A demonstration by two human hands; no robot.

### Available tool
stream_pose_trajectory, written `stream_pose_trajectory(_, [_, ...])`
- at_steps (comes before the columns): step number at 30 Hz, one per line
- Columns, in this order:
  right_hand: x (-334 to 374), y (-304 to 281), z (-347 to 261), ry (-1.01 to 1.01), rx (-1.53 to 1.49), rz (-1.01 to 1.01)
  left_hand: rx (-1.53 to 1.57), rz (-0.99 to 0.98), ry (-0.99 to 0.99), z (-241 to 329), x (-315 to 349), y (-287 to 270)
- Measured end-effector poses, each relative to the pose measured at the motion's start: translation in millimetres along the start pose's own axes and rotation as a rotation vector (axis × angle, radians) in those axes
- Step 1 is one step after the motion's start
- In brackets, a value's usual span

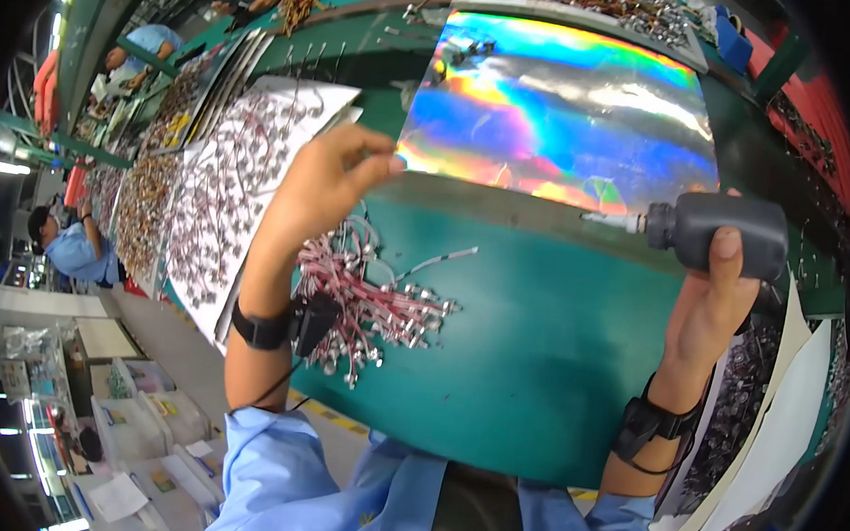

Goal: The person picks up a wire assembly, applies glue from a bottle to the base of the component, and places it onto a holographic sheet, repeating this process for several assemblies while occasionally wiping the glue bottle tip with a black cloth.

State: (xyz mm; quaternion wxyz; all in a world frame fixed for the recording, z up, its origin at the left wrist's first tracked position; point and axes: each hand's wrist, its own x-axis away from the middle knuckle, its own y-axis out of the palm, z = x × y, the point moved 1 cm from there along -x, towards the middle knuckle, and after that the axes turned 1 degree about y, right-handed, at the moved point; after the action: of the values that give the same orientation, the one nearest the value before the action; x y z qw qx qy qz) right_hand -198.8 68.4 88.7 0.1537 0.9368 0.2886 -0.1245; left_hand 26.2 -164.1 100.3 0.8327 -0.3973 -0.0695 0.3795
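Iridescent sheet (558,109) pinched in left grip (329,179)

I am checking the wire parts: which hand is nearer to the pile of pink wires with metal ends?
Left. The left hand is just above the pile of pink wires, pinching the iridescent sheet. The right hand holds a dark bottle, far right.

Left hand (329,179) pinching the lower left corner of an iridescent holographic sheet (558,109), lifted above the green surface (536,348). Right hand (721,300) wrapped around a dark grey squeeze bottle (715,233), held sideways, its white nozzle touching the sheet's lower edge. Below the left hand, a pile of red-and-white wires with metal terminals (365,301) on the surface. Further left, white boards covered with similar wired parts (227,188). Black straps on both wrists; light blue sleeves at the bottom.
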Motion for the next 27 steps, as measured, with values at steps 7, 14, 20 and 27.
stream_pose_trajectory(7, [8, 7, -4, 0.03, -0.111, -0.042, -0.112, 0.032, -0.22, -7, 119, 16])
stream_pose_trajectory(14, [19, 16, -5, 0.065, -0.144, -0.118, -0.205, 0.034, -0.061, -14, 114, 51])
stream_pose_trajectory(20, [16, 15, -6, 0.065, -0.136, -0.145, -0.418, -0.304, -0.09, -8, 106, 61])
stream_pose_trajectory(27, [17, 19, -7, 0.064, -0.134, -0.16, -0.26, -0.358, 0.076, -16, 104, 57])
